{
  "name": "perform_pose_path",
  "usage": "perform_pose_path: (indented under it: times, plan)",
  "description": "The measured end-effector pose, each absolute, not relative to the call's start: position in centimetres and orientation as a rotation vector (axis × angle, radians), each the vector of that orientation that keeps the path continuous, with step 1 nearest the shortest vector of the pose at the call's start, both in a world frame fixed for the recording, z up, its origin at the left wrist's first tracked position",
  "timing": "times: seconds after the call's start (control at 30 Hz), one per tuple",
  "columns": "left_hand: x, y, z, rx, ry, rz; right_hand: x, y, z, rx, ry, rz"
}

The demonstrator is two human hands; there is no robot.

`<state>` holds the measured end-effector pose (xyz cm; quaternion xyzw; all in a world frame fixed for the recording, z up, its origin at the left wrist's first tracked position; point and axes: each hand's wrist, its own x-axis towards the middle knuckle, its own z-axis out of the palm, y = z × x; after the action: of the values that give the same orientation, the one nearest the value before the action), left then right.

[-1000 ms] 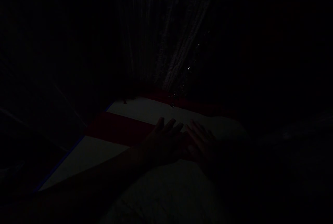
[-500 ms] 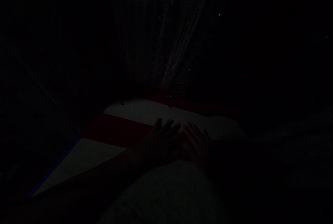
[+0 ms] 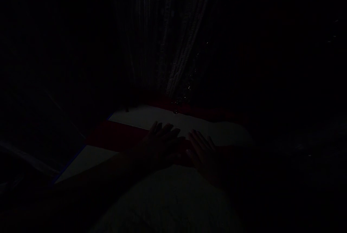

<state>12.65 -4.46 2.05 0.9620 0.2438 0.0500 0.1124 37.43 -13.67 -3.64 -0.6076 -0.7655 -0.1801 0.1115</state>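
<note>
The picture is very dark. A broad surface with red and white bands (image 3: 227, 132) stretches out below me, with a thin blue edge (image 3: 73, 160) on its left side. My left hand (image 3: 161, 146) lies over a red band (image 3: 116, 135), its fingers spread and pointing forward. Close to its right, my right hand (image 3: 203, 155) is stretched out flat with fingers extended. Both hands appear to rest on the surface, and neither holds anything. My right forearm is lost in the dark.
Beyond the surface's far red edge (image 3: 162, 102), pale streaks (image 3: 179, 67) run upward into the dark. Small bright specks, perhaps drops, show near that edge, around a tiny shiny spot (image 3: 175, 111). A faint pale streak (image 3: 29, 159) lies at the left. The right side is nearly black.
My left hand has shifted a little to the left, widening the gap between the hands. My right hand has barely moved. The bright specks beyond the edge have changed places.
</note>
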Motion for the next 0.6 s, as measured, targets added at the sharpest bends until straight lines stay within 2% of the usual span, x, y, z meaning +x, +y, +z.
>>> perform_pose_path:
  times: [0.17,0.3,0.43,0.6]
  plan:
    - [7.2,-2.4,1.1,2.821,0.965,0.113,37.4,-13.6,-3.8,-1.842,-2.242,-0.479]
    - [5.5,-1.4,-0.4,2.879,0.985,0.206,37.5,-13.6,-3.6,-1.937,-2.253,-0.374]
    - [5.9,-1.7,-0.3,2.864,0.992,0.209,36.3,-13.3,-1.0,-2.038,-2.268,-0.25]
    - [6.2,-2.5,0.8,2.857,1.0,0.195,33.3,-12.0,1.2,-1.92,-2.366,-0.07]
